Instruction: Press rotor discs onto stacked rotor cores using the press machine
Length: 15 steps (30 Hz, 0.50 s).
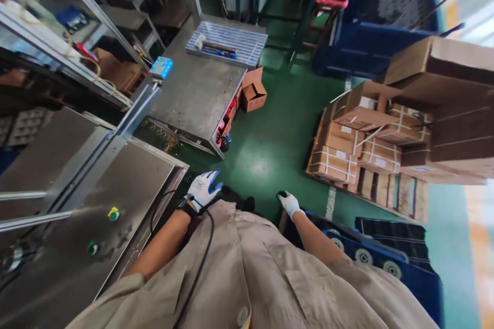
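Observation:
My left hand (204, 188) wears a white glove with blue on the fingers and a dark watch on the wrist. Its fingers are spread with nothing between them, close to the edge of the metal machine table (142, 175). A black cable (210, 236) runs past that wrist and down my shirt. My right hand (292, 204), in a white glove with dark fingertips, hangs beside a blue bin (420, 288) that holds several pale round parts (363, 256). Its fingers are small and partly turned away, so I cannot make out whether they grip the bin's edge.
Ahead stands a low metal table (193, 97) with a ribbed tray (247, 41) bearing a hammer (216, 47). An open carton (254, 93) sits beside it on the green floor. Strapped cartons (334, 164) are stacked on a pallet (397, 193) at right, before a large blue bin (347, 51).

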### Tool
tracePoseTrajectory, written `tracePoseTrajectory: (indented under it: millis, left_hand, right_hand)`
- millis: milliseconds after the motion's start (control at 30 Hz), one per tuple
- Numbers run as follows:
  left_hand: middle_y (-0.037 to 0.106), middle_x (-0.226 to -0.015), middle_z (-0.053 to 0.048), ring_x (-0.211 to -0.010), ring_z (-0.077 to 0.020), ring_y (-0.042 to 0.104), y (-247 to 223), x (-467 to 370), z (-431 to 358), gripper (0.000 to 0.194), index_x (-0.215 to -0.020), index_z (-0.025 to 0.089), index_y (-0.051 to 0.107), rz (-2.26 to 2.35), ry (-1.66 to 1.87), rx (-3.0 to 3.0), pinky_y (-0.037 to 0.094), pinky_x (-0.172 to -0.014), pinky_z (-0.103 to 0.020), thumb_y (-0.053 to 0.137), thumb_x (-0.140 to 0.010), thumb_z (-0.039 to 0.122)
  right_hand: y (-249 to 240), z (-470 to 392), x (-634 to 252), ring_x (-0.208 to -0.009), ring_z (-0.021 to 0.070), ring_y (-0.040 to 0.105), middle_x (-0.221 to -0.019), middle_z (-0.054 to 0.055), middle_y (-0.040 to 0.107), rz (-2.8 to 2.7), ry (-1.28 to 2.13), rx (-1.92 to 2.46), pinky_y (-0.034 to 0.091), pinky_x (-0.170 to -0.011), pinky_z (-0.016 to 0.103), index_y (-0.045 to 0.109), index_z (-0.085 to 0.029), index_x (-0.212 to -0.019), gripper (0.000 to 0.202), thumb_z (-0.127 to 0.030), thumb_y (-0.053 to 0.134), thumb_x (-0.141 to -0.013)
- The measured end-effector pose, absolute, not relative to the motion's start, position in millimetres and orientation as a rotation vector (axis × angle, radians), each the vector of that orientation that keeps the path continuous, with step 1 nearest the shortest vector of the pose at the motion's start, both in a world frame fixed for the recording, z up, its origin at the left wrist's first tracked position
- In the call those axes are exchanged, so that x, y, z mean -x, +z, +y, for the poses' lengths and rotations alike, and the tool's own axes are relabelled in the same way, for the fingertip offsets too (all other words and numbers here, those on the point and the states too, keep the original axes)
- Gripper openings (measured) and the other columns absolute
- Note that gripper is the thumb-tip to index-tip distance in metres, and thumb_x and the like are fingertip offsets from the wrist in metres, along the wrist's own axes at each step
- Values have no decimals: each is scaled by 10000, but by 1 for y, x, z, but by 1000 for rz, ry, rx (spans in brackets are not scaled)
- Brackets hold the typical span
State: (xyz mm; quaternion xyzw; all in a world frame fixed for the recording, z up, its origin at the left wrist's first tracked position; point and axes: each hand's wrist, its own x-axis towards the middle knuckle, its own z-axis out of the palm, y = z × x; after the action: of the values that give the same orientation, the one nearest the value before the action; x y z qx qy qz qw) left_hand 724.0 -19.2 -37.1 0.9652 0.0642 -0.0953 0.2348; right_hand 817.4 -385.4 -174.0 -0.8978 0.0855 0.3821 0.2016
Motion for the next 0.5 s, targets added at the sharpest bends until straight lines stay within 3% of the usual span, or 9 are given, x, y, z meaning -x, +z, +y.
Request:
tracePoseTrajectory:
  millis: [133,267,500]
  left_hand:
    - [666,-1385,-178,-1273,-307,657,-70,-798,-7,592,-1443,120,556,289,-139,-2548,527,-1127,-457,598,-948,440]
    - [617,-1431,-221,-1327,-327,613,-106,-878,10,727,-1501,57,464,499,-1,-2416,484,-1169,-467,635,-916,454]
    - [469,-1572,-251,-1496,-419,401,-152,-970,73,772,-1548,58,443,1055,18,-2475,343,-1236,-589,645,-903,431]
  right_hand:
    - [-185,-363,-877,-1105,212,730,-1139,102,781,215,1135,2532,568,-979,298,707,-197,-1256,329,-288,611,-955]
    - [-190,-332,-923,-1116,200,737,-1188,77,780,150,1243,2571,569,-961,255,615,-198,-1427,485,-309,582,-957]
    - [-233,-266,-1023,-1262,197,671,-1367,112,700,-70,1488,2649,521,-1017,229,500,-175,-1531,580,-340,576,-980]
